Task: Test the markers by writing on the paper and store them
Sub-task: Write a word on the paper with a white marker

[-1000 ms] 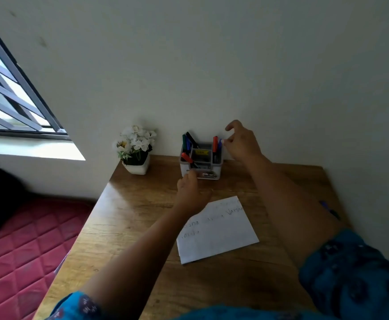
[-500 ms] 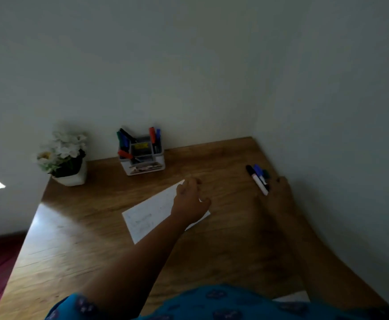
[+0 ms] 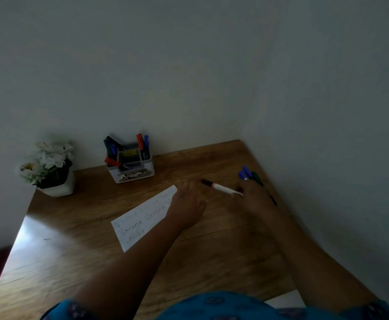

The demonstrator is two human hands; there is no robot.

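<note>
While the black-capped marker (image 3: 221, 187) is hanging just above the desk (image 3: 78, 227) in the right hand (image 3: 252, 198), fingers curling round its rear end, testing looks like it's beginning. Next: uncapping & writing on the paper (image 3: 142, 215), w/ the left hand (image 3: 187, 205) lying flat on it. Wall's crowding the right; room's opening leftward.
</note>
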